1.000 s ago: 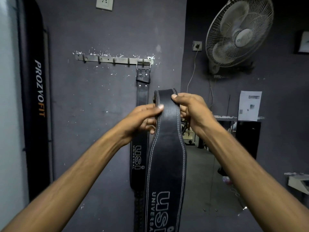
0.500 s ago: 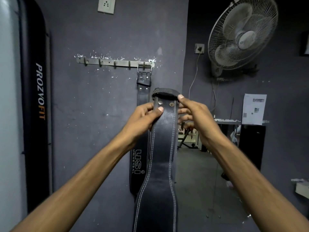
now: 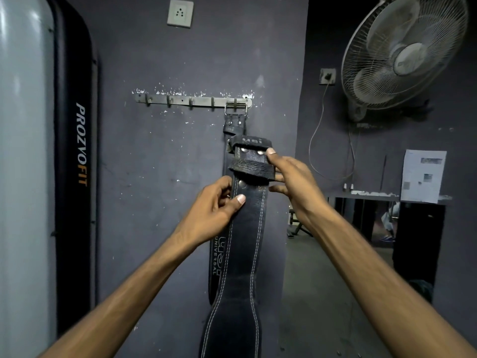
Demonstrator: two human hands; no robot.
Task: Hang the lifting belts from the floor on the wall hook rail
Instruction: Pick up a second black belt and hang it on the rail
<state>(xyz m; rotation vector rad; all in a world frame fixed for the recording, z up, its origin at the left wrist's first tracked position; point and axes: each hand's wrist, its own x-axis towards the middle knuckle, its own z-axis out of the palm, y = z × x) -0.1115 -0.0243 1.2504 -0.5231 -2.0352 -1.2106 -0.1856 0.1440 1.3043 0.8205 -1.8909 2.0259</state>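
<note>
Two bare forearms reach up from the bottom of the frame toward a black leather lifting belt (image 3: 246,228), held upright below the hook rail (image 3: 191,101) and just short of it. The left hand (image 3: 214,210) grips the belt's left edge, thumb flat across the stitched front face and fingers curled behind. The right hand (image 3: 291,182) pinches the opposite edge higher up, its thumb pressed beside the rivets near the folded top end, its other fingers reaching round the back of the strap. A leather keeper loop wraps the strap between the two thumbs. The top end bears the letters USI; the buckle, if there is one on this end, cannot be made out. The belt's wide back section hangs down out of the frame.

Directly behind it a second belt (image 3: 233,124) hangs against the grey wall, its metal buckle hooked over the rightmost hook of the rail, the other hooks bare. Left of the rail stands a tall black pad (image 3: 73,151) lettered PROZVOFIT. Above the rail sits a white wall socket (image 3: 180,13). Right of the rail, on the adjoining wall, a caged fan (image 3: 405,52) is mounted, with a printed sheet (image 3: 423,175) lower down.
</note>
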